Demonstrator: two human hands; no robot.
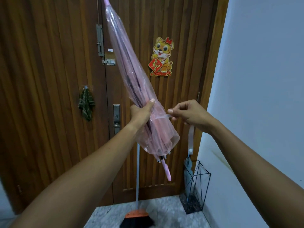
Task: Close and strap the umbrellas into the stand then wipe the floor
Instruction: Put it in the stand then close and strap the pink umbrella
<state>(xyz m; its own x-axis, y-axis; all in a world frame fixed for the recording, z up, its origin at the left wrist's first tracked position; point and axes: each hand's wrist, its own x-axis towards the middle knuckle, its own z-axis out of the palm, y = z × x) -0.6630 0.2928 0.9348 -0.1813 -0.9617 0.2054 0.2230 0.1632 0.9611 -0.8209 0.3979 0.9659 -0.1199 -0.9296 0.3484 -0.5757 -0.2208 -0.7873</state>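
Observation:
A closed pink see-through umbrella (130,69) slants across the middle, tip up at the top left, pink handle (167,171) pointing down. My left hand (142,112) grips its folded canopy near the lower end. My right hand (189,112) pinches the umbrella's clear strap (162,116), pulled out taut to the right. A black wire umbrella stand (197,183) sits on the floor in the right corner. Inside it stands a closed grey umbrella (187,170) with a white handle.
A wooden double door (49,79) fills the background, with a tiger sticker (162,57) and a green cloth (86,104) on a hook. A broom (137,218) leans against the door. A white wall (263,79) stands to the right. The floor (164,211) is grey speckled.

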